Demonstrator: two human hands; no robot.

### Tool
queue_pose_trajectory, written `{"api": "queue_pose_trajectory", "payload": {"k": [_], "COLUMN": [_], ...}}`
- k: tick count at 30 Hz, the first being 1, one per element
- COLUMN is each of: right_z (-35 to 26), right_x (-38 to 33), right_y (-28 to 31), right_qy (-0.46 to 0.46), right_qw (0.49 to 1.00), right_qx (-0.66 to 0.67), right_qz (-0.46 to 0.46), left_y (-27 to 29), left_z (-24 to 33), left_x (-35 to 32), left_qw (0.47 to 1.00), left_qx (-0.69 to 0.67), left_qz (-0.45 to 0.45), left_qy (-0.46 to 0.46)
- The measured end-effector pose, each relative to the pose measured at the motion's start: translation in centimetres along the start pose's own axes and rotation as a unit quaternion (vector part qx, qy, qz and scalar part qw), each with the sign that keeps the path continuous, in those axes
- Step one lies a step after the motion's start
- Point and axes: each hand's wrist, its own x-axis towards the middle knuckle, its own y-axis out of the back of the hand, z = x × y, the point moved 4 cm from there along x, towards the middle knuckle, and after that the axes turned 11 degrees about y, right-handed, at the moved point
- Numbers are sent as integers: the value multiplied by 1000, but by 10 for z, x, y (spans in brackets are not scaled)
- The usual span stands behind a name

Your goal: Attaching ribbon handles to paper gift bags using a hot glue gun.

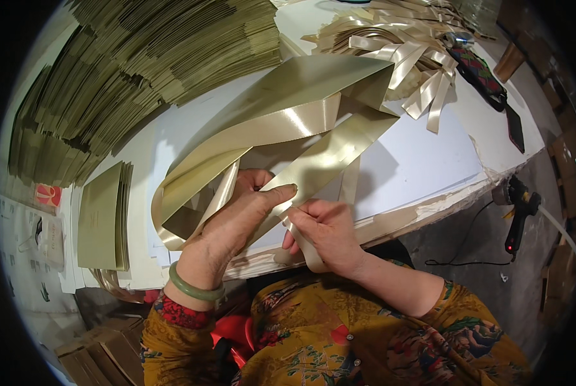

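Observation:
A gold paper gift bag (pixel 285 83) lies opened out on its side on the white table, its mouth spread toward me. A wide cream satin ribbon (pixel 256 133) loops across the mouth and curls round the left end. My left hand (pixel 233 209) reaches into the mouth; its thumb presses on the near gold panel, its fingers mostly hidden behind it. Beside it, against the same panel's edge, my right hand (pixel 330 233) pinches a ribbon end (pixel 309 251) that hangs below the fingers. A green bangle (pixel 195 287) circles my left wrist.
Tall stacks of folded gold bags (pixel 146 58) fill the far left. A smaller pile of them (pixel 101 219) lies nearer. Loose cream ribbons (pixel 410 55) lie at the far right, near a dark patterned strap (pixel 478 74). A black glue gun (pixel 517 212) with a lit red light hangs beside the table's right edge.

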Motion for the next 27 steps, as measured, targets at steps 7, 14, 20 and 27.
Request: {"api": "queue_pose_trajectory", "payload": {"k": [7, 14, 20, 27], "right_z": [2, 1, 7, 5], "right_x": [4, -1, 4, 1], "right_y": [1, 2, 6, 0], "right_qy": [3, -1, 21, -3], "right_qw": [998, 999, 998, 998], "right_qx": [8, 1, 36, -16], "right_qz": [-60, -43, -41, -67], "left_y": [-5, -7, -4, 1], "left_z": [10, 5, 1, 0], "left_x": [-6, -5, -7, -4], "left_qw": [999, 999, 989, 997], "left_qx": [24, 8, 124, 74], "left_qz": [-25, -52, 13, -29], "left_qy": [36, -10, -79, -2]}}
